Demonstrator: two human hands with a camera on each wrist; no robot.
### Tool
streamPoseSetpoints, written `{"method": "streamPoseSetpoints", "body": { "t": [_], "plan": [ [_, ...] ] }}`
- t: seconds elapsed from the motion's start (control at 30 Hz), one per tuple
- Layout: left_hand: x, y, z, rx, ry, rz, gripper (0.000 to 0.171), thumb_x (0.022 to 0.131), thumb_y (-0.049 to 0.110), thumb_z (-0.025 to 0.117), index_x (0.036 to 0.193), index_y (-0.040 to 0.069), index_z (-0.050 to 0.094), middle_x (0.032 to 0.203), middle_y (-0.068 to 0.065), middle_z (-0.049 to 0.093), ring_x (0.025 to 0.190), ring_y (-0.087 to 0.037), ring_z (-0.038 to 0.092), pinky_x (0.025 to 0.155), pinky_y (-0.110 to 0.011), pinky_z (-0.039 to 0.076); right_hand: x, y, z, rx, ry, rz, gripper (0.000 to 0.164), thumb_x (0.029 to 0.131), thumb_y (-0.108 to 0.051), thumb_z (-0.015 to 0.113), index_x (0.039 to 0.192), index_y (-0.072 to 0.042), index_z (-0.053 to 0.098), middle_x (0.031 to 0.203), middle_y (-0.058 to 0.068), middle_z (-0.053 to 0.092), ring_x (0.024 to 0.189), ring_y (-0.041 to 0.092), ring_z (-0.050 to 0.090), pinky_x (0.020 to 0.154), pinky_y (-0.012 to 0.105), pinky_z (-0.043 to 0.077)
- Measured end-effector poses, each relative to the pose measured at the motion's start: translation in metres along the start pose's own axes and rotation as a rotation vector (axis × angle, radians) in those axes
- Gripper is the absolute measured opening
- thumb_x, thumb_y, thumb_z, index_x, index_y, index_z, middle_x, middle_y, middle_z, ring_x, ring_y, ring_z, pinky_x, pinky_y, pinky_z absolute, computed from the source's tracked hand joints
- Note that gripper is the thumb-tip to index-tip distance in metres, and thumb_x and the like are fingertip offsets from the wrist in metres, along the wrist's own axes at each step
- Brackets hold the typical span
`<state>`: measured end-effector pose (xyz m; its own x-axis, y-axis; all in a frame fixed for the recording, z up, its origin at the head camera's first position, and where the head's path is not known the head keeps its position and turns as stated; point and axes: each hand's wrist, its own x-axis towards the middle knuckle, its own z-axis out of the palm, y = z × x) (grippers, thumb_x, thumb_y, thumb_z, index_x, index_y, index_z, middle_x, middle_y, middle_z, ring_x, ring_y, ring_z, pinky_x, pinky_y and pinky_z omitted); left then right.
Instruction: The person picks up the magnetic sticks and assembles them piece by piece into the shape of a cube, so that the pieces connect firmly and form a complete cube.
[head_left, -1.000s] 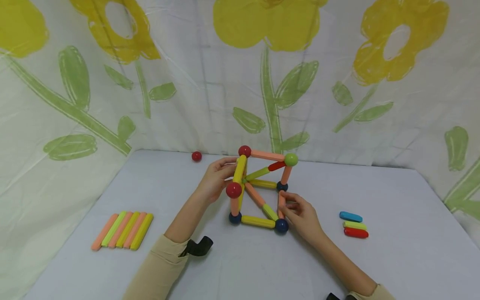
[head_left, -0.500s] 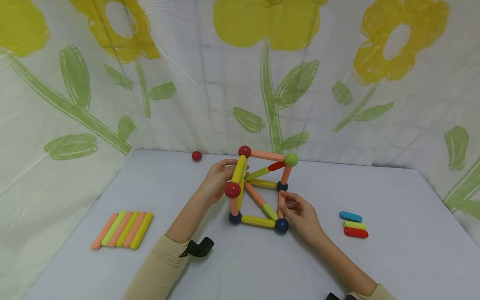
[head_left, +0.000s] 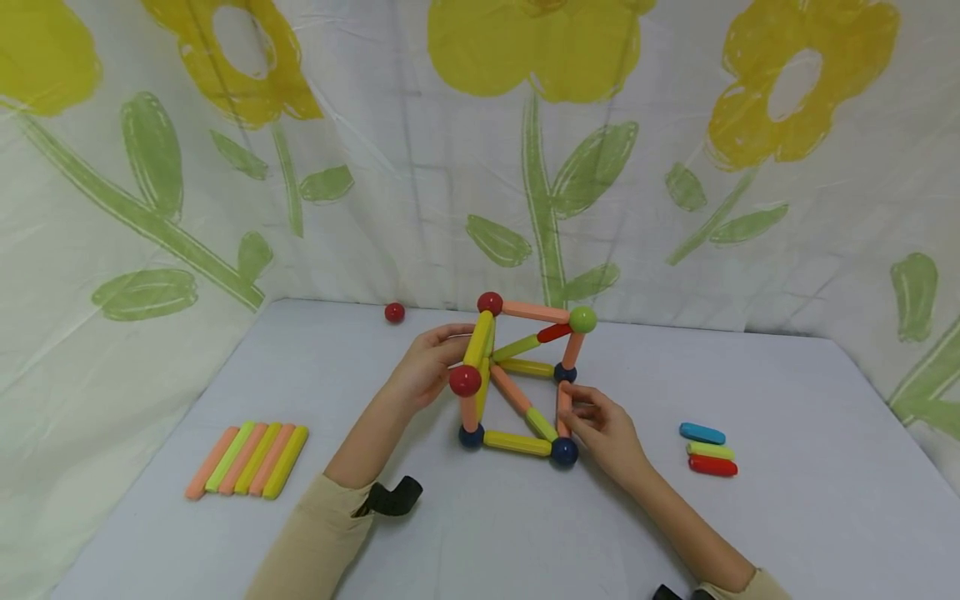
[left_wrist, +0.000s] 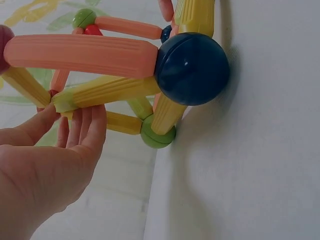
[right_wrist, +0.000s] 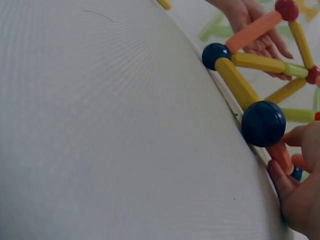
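Right hand (head_left: pixel 609 437) holds, between thumb and bent fingers, a salmon-coloured faceted rod (head_left: pixel 562 403) of what seems to be plastic; this rod lies low in the open, cube-like frame (head_left: pixel 512 392), just to the left of the palm; its long axis goes from near to far, from the glossy dark blue near ball (head_left: pixel 564 452) to the dark blue rear ball (head_left: pixel 565 372); on this line, I judge, any next adjustment depends, and the right hand is clearly the nearer one. Left hand (head_left: pixel 429 368) is at the opposite side, its fingers almost straight and parted from the thumb, about the slanting yellow-and-lime bar (left_wrist: pixel 107 92); how firmly they touch it, I cannot tell.

Balls are smooth and round, with shine on them; rods are straight, with blunt ends and fine grooves along the faces; the white worktop (head_left: pixel 480 533) under them looks like matte cloth. Far to the left lie six long rods (head_left: pixel 245 457) in salmon, lime and yellow, side by side; to the right are three short rods (head_left: pixel 710 451), blue, lime and red; one shiny red ball (head_left: pixel 394 312) rests behind the left hand, near the back edge.
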<state>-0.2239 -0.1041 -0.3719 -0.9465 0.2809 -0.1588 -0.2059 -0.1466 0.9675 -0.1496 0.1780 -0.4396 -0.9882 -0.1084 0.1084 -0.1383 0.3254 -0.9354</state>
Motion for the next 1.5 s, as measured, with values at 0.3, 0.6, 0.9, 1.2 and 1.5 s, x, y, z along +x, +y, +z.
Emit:
{"method": "streamPoseSetpoints", "body": {
  "t": [0.3,0.6,0.9,1.2,1.5],
  "plan": [
    [-0.021,-0.001,-0.024,0.028,-0.017,0.003,0.049,0.111,0.013,0.053,0.154,-0.007,0.043,0.151,-0.022,0.056,0.128,-0.024,0.064,0.104,-0.032,0.056,-0.010,-0.005,-0.025,-0.106,-0.098,0.051,0.043,0.106,-0.016,0.066,0.146,-0.003,0.058,0.143,0.021,0.062,0.119,0.033,0.068,0.092,0.019,0.056],
    [-0.072,0.000,-0.064,0.112,0.009,0.065,0.046,0.109,0.012,0.058,0.145,-0.014,0.047,0.126,-0.006,0.071,0.113,-0.016,0.072,0.101,-0.030,0.058,-0.037,-0.008,-0.063,-0.228,-0.032,-0.030,0.040,0.103,-0.012,0.069,0.142,-0.003,0.062,0.133,0.019,0.068,0.112,0.023,0.070,0.091,0.016,0.056],
    [-0.128,0.002,-0.113,0.363,0.165,0.137,0.047,0.107,0.013,0.063,0.142,-0.015,0.051,0.119,0.009,0.073,0.111,-0.006,0.072,0.094,-0.021,0.058,-0.054,-0.004,-0.093,-0.344,0.078,-0.224,0.033,0.098,0.000,0.072,0.131,-0.002,0.069,0.117,0.015,0.074,0.098,-0.006,0.066,0.081,0.012,0.056],
    [-0.162,-0.007,-0.148,0.653,0.298,0.061,0.051,0.105,0.023,0.068,0.145,-0.007,0.055,0.135,-0.006,0.070,0.104,0.016,0.062,0.087,-0.009,0.053,-0.052,0.004,-0.120,-0.417,0.128,-0.220,0.034,0.097,0.000,0.074,0.130,-0.003,0.069,0.116,0.011,0.075,0.096,-0.013,0.062,0.081,0.006,0.052],
    [-0.167,-0.014,-0.155,0.708,0.225,0.018,0.053,0.105,0.019,0.067,0.149,-0.007,0.052,0.148,-0.028,0.058,0.110,0.014,0.058,0.081,-0.009,0.051,-0.051,0.020,-0.154,-0.502,0.097,-0.175,0.035,0.098,-0.008,0.076,0.132,-0.007,0.069,0.120,-0.025,0.065,0.104,-0.018,0.054,0.088,0.001,0.043]
  ]
}}
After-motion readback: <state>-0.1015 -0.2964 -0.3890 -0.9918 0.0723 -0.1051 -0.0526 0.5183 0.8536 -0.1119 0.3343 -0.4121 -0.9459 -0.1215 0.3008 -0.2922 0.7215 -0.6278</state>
